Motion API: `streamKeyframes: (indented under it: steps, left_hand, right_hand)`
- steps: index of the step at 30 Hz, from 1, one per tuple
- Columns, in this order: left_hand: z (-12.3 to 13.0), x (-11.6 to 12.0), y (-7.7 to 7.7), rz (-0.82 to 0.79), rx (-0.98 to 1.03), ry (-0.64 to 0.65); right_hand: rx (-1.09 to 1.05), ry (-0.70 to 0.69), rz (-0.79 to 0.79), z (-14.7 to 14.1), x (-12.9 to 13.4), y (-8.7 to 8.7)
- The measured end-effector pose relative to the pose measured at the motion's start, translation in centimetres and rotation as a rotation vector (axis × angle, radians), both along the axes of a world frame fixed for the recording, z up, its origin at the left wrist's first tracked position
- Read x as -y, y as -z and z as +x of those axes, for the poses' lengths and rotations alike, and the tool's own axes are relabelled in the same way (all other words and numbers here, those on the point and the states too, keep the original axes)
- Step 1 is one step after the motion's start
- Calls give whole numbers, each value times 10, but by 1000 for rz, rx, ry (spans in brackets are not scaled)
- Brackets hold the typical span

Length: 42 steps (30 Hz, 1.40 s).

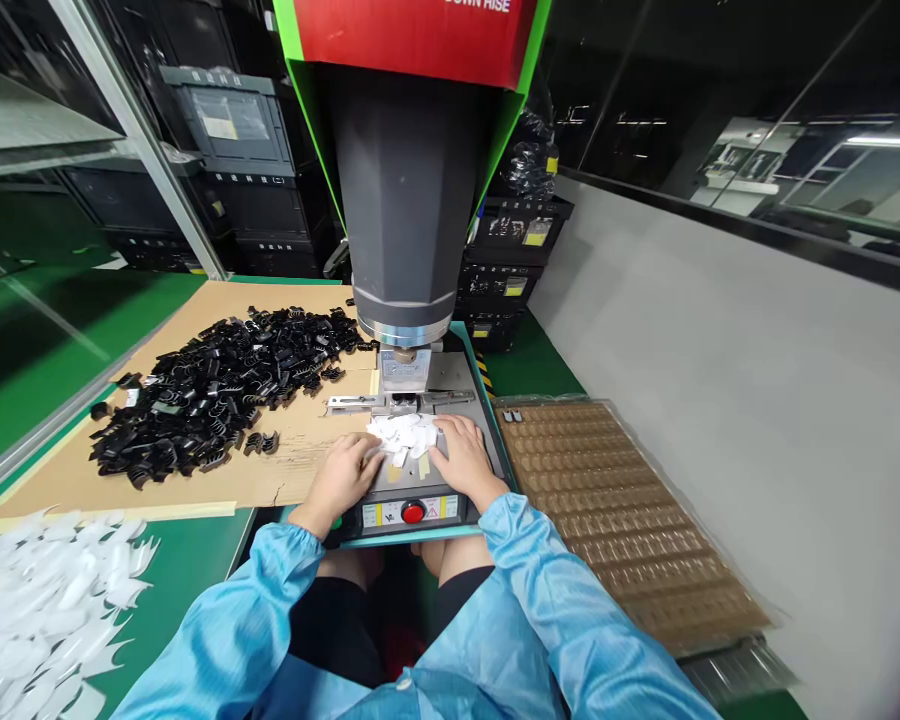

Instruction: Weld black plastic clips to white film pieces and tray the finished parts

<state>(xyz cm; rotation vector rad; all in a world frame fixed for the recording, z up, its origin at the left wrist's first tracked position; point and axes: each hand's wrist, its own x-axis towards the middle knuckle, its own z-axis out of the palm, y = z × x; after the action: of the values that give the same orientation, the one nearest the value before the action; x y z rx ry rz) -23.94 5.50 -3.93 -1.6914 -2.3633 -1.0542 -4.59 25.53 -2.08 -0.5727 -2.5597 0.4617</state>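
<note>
A small pile of white pieces (403, 436) lies on the grey base of a press machine (412, 220). At the pile's left edge is my left hand (345, 475), resting on the base with its fingers reaching toward the pieces. My right hand (465, 458) lies flat at the right edge, fingers spread and fingertips against the pieces. Just behind the pile stands a metal fixture (403, 402) under the machine's head. A red button (413, 512) sits on the front panel between my wrists.
Black clips (225, 385) are heaped on cardboard (307, 445) at left. More white pieces (45, 610) lie at lower left. A clear-and-brown compartment tray (615, 510) is at right. Stacked crates (232, 125) stand behind; a grey wall (720, 370) runs along the right.
</note>
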Motion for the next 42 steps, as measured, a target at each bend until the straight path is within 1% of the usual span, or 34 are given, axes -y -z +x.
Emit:
streamKeyframes:
  steps: [2,5,7,9,11,13,15,17,20,22,24,26,29,31,34,36,39,42]
  left_hand:
    - [5,-4,-1,21,28,10]
    - [4,1,-4,67,99,13]
    - [-4,6,-6,102,156,-5]
    - [-17,9,-11,129,192,-53]
    - [-32,3,-17,132,202,-99]
    - [-45,-11,-24,112,198,-107]
    - [-54,-32,-31,93,197,-78]
    - [-58,-56,-35,77,200,-28]
    - [-59,-85,-39,35,193,64]
    - [-58,-97,-40,18,213,99]
    - [-58,-105,-41,25,291,94]
    - [-58,-107,-44,34,385,73]
    - [-51,-99,-47,52,489,31]
    - [-38,-83,-44,121,660,7]
    - [-1,-47,-35,257,1015,17]
    - [30,-19,-29,290,1175,36]
    - [71,14,-25,310,1275,36]
    - [96,31,-22,328,1288,15]
  right_hand:
    - [-12,-7,-5,2,0,-1]
    - [-50,-11,-30,2,-4,-4]
    - [-87,-10,-49,-2,-9,-7]
    - [-124,-10,-66,-11,-14,-11]
    - [-147,-6,-90,-25,-19,-16]
    - [-141,26,-122,-44,-21,-22]
    - [-99,81,-143,-63,-22,-27]
    - [-41,127,-146,-80,-21,-29]
    - [19,143,-143,-96,-21,-28]
    - [12,142,-150,-102,-23,-26]
    - [-33,137,-170,-107,-25,-25]
    - [-85,140,-226,-111,-27,-27]
    - [-160,150,-420,-107,-25,-27]
    - [-271,124,-596,-93,-17,-23]
    - [-474,44,-847,-60,11,-9]
    - [-543,-14,-975,-35,38,-2]
    - [-570,-84,-1061,-5,81,0]
    - [-564,-102,-1085,14,109,-3]
